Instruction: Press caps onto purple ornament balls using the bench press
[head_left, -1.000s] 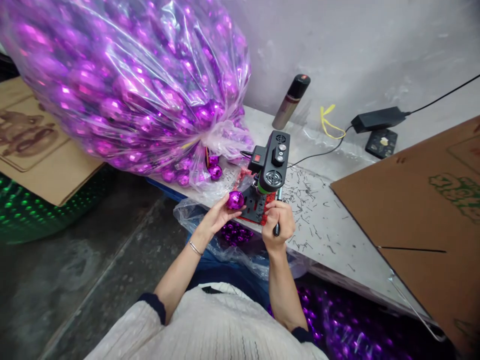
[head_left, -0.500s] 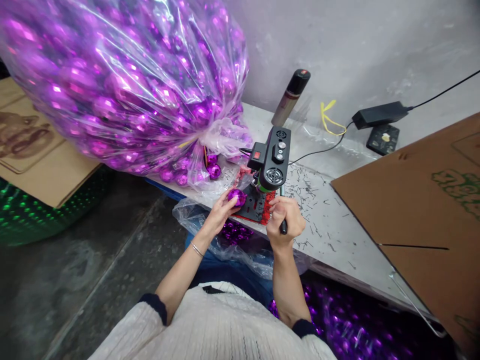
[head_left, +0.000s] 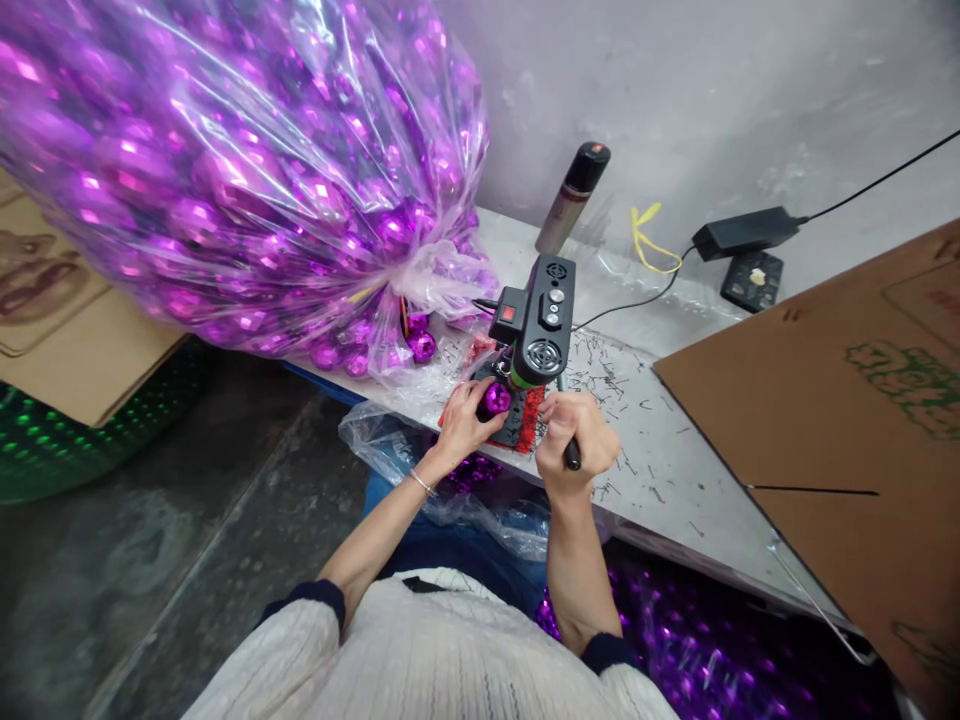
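Observation:
Between the thumb and fingers of my left hand (head_left: pixel 466 425) is a shiny purple bauble (head_left: pixel 496 398). I hold it just in front of the head of a small black bench drill (head_left: pixel 551 315), above its dark base plate (head_left: pixel 516 428). The drill's tip is hidden, so I cannot tell whether it touches the bauble. My right hand (head_left: pixel 576 440) is wrapped round the black-ended lever handle (head_left: pixel 572 455) on the machine's right side. Red material (head_left: pixel 532 415) lies under the base plate.
A big clear bag of purple baubles (head_left: pixel 247 190) fills the left. Dark thin bits litter the white tabletop (head_left: pixel 675 470). Behind stand a spray can (head_left: pixel 574 197), a yellow tie (head_left: pixel 649 240) and a black power adapter (head_left: pixel 746 233). A cardboard box (head_left: pixel 840 400) borders the right.
My left hand has brought the bauble to the right, in under the machine's head. My right hand stays on the lever, its grip turned slightly. The view has shifted a little.

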